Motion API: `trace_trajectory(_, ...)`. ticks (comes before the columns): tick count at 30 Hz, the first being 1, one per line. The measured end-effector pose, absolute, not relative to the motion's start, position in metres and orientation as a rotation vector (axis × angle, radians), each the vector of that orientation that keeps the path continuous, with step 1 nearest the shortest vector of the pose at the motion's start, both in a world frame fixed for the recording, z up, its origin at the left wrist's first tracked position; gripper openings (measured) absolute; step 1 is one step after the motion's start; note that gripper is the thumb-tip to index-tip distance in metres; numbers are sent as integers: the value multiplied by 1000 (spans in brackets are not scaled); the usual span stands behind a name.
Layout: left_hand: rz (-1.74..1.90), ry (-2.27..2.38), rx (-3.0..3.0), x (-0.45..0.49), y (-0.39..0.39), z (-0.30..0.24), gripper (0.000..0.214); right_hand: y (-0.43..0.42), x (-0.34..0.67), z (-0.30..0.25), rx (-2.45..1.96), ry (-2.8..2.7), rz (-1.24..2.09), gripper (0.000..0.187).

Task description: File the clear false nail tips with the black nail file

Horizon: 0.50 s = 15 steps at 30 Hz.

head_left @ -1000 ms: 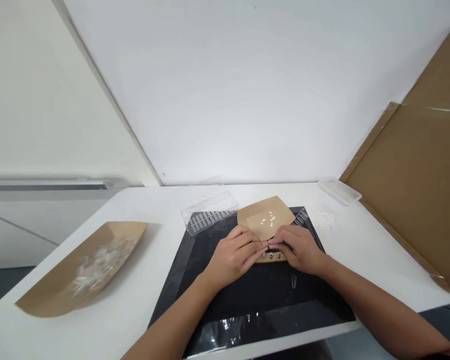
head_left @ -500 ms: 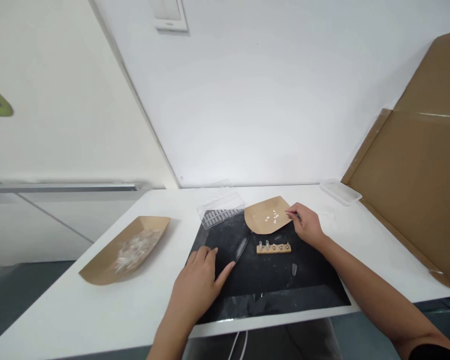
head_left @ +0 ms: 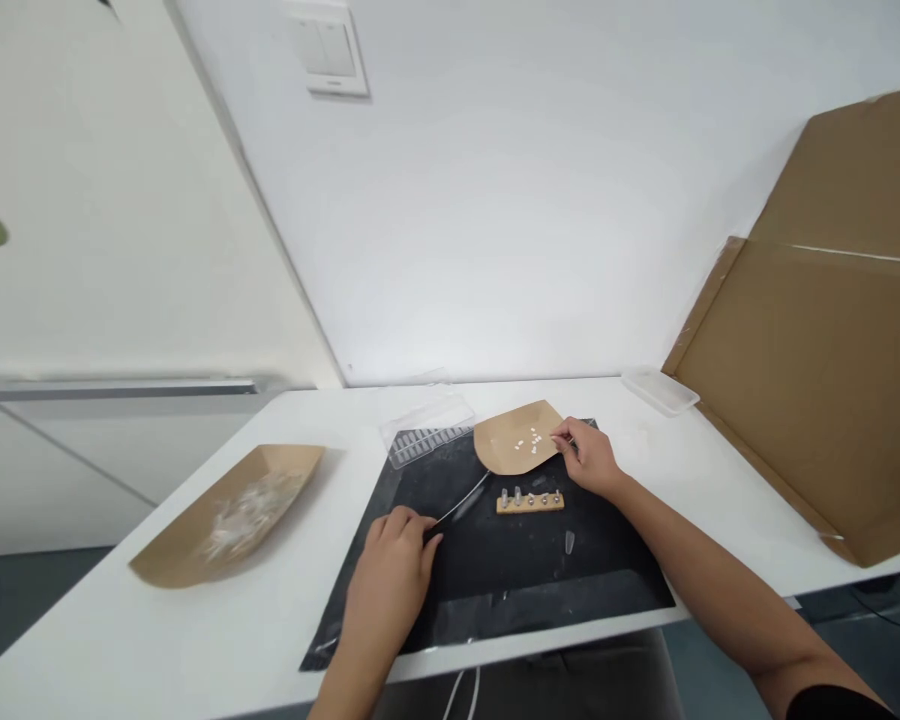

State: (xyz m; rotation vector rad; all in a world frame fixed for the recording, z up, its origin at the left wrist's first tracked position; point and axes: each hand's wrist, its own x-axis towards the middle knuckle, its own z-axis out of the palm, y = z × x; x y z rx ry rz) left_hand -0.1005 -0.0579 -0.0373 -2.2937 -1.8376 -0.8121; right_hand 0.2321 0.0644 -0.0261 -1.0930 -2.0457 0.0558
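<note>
My left hand (head_left: 394, 570) rests low over the black mat (head_left: 487, 570), thumb and forefinger closed at the near end of a thin curved silvery strip (head_left: 463, 498). What this strip is I cannot make out. At the right rim of a brown paper tray (head_left: 499, 440), the fingertips of my right hand (head_left: 589, 458) are pinched together; anything between them is too small to tell. Several tiny white pieces (head_left: 534, 440) lie in that tray. Nearer me is a wooden nail stand (head_left: 529, 506) with metal posts, two carrying clear nail tips (head_left: 517, 495). One loose clear nail tip (head_left: 569, 542) lies on the mat.
A second brown paper tray (head_left: 169, 550) on the left holds a pile of whitish clear pieces (head_left: 251, 515). Behind the mat sits a clear compartment box (head_left: 427, 440) of nail tips. An empty-looking plastic tray (head_left: 660, 392) and a large cardboard sheet (head_left: 810, 390) stand right.
My left fingers have closed, and the mat's near left corner now shows farther left. My right hand stays pinched by the paper tray. The whole view has shifted slightly.
</note>
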Motion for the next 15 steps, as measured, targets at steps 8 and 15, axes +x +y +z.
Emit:
trace_trajectory(8,-1054,-1759,-2248,-93,-10,47,24,63,232,-21,-1065,-2044,67,14)
trace_trajectory(15,-754,-1754,-2520,-29,62,34,24,59,228,-20,-1075,-1982,93,13)
